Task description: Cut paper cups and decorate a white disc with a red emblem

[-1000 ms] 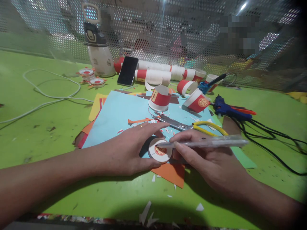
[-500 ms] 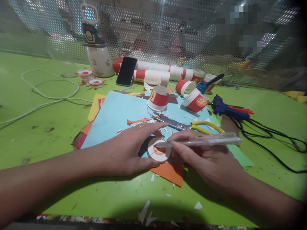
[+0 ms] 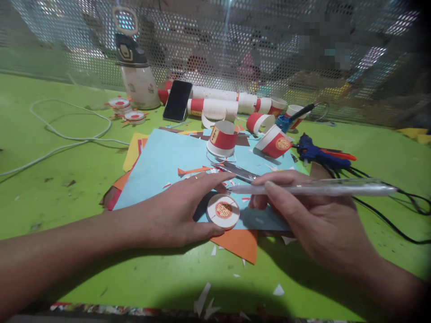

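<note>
My left hand (image 3: 188, 208) curves around a round white disc (image 3: 215, 218) with an orange-red printed emblem, its thumb against the near edge. Short pen lines mark the disc's white rim. In my right hand (image 3: 303, 211) is a pale, clear pen (image 3: 319, 188), its tip pointing left just above the disc and apart from it. Beneath the disc lie light blue paper (image 3: 148, 166) and an orange sheet (image 3: 242, 246). Scissors (image 3: 240, 172) lie beyond my hands, their handles mostly hidden by my right hand. A cut red and white cup (image 3: 222, 139) stands on the blue paper.
At the back are a bottle (image 3: 139, 85), a dark phone (image 3: 177, 101) and stacked paper cups (image 3: 215, 107) on their sides. A blue glue gun (image 3: 311, 150) with black cords lies right. Two small decorated discs (image 3: 134, 117) and a white cable (image 3: 72, 142) are left.
My right hand has moved right with the pen, and the pen tip has lifted off the disc's emblem. My left hand and the disc stay in place.
</note>
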The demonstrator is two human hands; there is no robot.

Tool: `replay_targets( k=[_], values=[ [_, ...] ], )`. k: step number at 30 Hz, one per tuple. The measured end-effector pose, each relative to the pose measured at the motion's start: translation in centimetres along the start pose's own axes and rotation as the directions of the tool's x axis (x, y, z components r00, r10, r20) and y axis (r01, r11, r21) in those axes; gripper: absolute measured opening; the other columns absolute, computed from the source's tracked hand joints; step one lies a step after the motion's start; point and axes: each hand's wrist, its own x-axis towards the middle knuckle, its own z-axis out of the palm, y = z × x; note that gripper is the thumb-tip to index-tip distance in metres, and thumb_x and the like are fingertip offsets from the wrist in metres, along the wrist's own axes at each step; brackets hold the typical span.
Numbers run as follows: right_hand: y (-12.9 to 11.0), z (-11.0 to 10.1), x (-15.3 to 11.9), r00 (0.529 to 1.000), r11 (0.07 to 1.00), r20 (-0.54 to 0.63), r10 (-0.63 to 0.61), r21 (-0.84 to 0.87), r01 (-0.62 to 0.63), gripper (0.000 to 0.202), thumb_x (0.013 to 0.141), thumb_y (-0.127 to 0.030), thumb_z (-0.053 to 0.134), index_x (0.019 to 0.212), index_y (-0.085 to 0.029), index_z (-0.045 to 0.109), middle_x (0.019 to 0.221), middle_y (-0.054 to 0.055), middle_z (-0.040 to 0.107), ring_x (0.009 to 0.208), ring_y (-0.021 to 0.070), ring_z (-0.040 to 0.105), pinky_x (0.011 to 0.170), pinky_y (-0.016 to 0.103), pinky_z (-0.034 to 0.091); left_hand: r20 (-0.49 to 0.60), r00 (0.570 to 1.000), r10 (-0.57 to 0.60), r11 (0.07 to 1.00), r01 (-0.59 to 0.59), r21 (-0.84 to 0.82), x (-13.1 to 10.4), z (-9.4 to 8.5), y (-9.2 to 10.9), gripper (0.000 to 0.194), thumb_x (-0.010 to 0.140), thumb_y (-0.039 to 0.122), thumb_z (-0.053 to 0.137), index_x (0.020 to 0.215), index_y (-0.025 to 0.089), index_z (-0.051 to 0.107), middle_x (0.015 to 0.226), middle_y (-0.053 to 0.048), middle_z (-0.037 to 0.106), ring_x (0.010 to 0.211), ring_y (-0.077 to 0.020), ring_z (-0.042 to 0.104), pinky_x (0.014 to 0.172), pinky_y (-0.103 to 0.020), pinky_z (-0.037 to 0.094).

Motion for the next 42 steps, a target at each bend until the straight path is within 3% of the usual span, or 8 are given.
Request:
replay_targets(
  k=[6,13,18,24,30,42],
  values=[
    [0.3,-0.4,0.2,0.997,0.997,-0.002,0.072,0.015,-0.072,0.021,0.095,-0.037,0.053,0.085,-0.022,0.064,0.065,-0.003,0.065,0.041,0.0073,0.050,0.033,0.017,0.040,0.013,1.000,-0.021,1.000,0.021,0.006,0.1,-0.1,0.2,0.074,0.078,0.036,0.066,0.144,0.030,0.032,0.142,-0.007,0.050,0.124,-0.0287,0.051,0.100,-0.044,0.045],
    [0.5,-0.3,-0.2,0.994,0.973,0.068,0.091,0.206,-0.103,0.022,0.097,-0.035,0.050,0.083,-0.020,0.058,0.064,-0.002,0.063,0.050,0.0083,0.057,0.040,0.016,0.045,0.018,0.999,-0.030,0.999,0.029,0.020,0.0,-0.2,0.2,0.073,0.079,0.035,0.065,0.144,0.029,0.033,0.141,-0.008,0.052,0.123,-0.0286,0.053,0.099,-0.044,0.046],
    [0.0,0.1,-0.2,0.991,0.982,0.127,0.052,0.171,-0.074,0.012,0.093,-0.024,0.052,0.082,-0.021,0.057,0.061,-0.004,0.064,0.054,0.0092,0.063,0.049,0.017,0.050,0.011,1.000,-0.021,0.999,0.021,0.025,0.1,-0.1,0.1,0.075,0.078,0.038,0.066,0.144,0.028,0.033,0.144,-0.008,0.049,0.129,-0.0293,0.049,0.105,-0.045,0.042],
    [0.1,0.0,-0.4,0.998,1.000,0.060,0.006,0.027,-0.007,0.010,0.089,-0.023,0.055,0.080,-0.022,0.059,0.060,-0.005,0.062,0.050,0.0086,0.054,0.041,0.019,0.040,0.020,0.999,-0.041,0.998,0.040,0.052,0.1,-0.1,0.2,0.076,0.078,0.039,0.066,0.145,0.025,0.033,0.145,-0.009,0.049,0.129,-0.0285,0.049,0.105,-0.043,0.042],
    [0.2,-0.1,-0.6,0.998,0.995,0.042,0.052,0.084,-0.056,0.010,0.090,-0.026,0.056,0.082,-0.022,0.058,0.059,-0.005,0.060,0.050,0.0094,0.055,0.042,0.019,0.042,0.013,0.999,-0.034,0.998,0.034,0.049,0.0,-0.1,0.2,0.075,0.079,0.037,0.066,0.145,0.027,0.032,0.142,-0.008,0.051,0.125,-0.0285,0.052,0.102,-0.043,0.045],
    [0.3,0.4,-0.9,0.983,0.990,0.165,0.081,0.104,-0.099,0.010,0.091,-0.024,0.056,0.082,-0.022,0.060,0.063,-0.005,0.067,0.059,0.0100,0.063,0.057,0.019,0.051,-0.002,1.000,-0.031,0.999,0.031,0.033,-0.1,0.1,-0.2,0.077,0.079,0.041,0.067,0.146,0.028,0.031,0.146,-0.008,0.047,0.130,-0.0297,0.047,0.104,-0.043,0.042]
  ],
)
